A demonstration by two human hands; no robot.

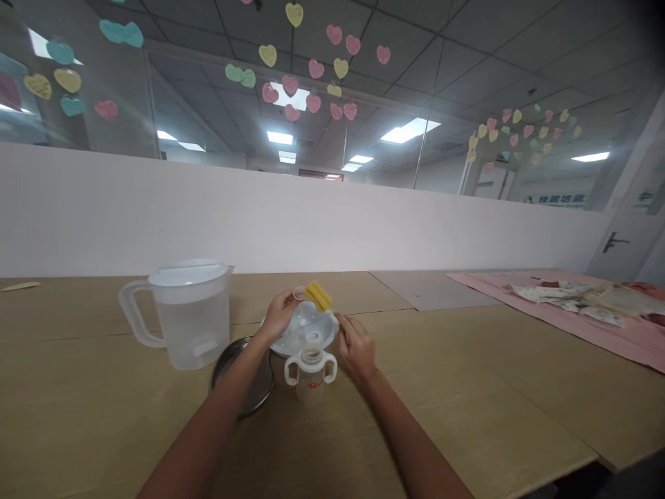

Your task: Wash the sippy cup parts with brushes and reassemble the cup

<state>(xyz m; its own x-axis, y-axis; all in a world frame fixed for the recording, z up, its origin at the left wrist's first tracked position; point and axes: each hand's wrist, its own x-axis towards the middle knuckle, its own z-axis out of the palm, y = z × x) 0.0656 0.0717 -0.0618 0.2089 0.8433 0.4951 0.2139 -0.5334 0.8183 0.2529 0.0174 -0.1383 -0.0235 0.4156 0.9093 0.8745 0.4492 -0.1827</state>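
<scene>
My left hand (279, 315) is closed on a small, clear round cap (299, 293), held above the far left side of a white bowl (273, 346). In my right hand (357, 344) is the handle of a bottle brush, whose yellow sponge head (318, 296) tilts up over the bowl, close beside the cap. A clear baby bottle (310, 388) with two white handles stands upright and uncapped in front of the bowl. A small translucent piece (314, 337) shows just behind the bottle's mouth; I cannot tell what it is.
A lidded plastic pitcher (194, 319) holding clear liquid stands at the left. A metal kidney-shaped tray (262, 388) lies partly under my left forearm. A pink cloth (545, 305) with crumpled fabric covers the table's right end. Behind the wooden table (441, 388) is a white wall (332, 232).
</scene>
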